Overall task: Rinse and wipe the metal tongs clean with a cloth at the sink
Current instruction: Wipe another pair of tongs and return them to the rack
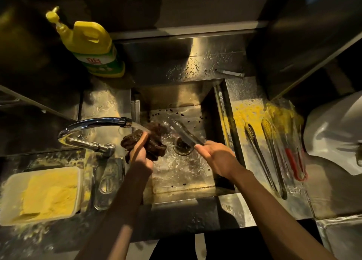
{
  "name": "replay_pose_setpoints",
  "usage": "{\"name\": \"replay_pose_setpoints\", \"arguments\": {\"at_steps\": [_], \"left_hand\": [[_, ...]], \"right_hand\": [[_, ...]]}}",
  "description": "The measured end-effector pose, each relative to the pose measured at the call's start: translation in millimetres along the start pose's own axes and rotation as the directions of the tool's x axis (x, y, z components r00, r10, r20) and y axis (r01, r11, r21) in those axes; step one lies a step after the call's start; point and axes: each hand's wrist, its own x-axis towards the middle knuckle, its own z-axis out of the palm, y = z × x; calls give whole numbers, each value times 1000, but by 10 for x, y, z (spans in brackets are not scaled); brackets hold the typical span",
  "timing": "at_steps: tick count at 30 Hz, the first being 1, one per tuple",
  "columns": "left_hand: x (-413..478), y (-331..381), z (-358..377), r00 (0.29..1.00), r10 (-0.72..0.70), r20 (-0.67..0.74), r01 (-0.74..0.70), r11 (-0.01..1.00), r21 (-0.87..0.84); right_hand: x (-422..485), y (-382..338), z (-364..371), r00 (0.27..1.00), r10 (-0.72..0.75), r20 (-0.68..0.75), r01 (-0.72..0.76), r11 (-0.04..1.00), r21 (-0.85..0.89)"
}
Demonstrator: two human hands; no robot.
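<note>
My left hand (140, 154) grips a dark brown cloth (154, 142) under the running water from the chrome tap (92, 125). Over the steel sink (182, 95), my right hand (214, 158) holds a pair of metal tongs (183, 131) by one end. The tongs point up and left across the basin, above the drain (183, 147), just right of the cloth. Water splashes over the sink floor.
Two more metal tongs (262, 158) and a red-handled pair (294, 165) lie on the wet counter to the right, among yellow powder (252, 112). A yellow detergent bottle (92, 48) stands at the back left. At front left sits a white tub (11, 183) of yellow powder beside a clear lid (107, 181).
</note>
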Motion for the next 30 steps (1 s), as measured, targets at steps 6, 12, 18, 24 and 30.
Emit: {"name": "replay_pose_setpoints", "arguments": {"at_steps": [6,12,18,24,30], "left_hand": [[-343,-138,253,999,27,-19,-21,963,268],[-741,-212,565,988,135,74,-153,894,420],[-1213,-281,1071,987,145,64,-159,886,437],[-1542,-516,1571,965,214,153,-262,843,470],[-1819,-781,2044,963,132,237,-235,843,485]], "right_hand": [[-68,-100,-129,984,-10,-177,1,999,-49],[-251,-58,-481,943,-41,-329,-19,984,-178],[-560,77,-966,931,-62,-360,19,992,-123],[-927,377,-1378,907,-1,-421,-17,999,-37],[-1409,699,-1676,861,76,-503,-73,997,24]]}}
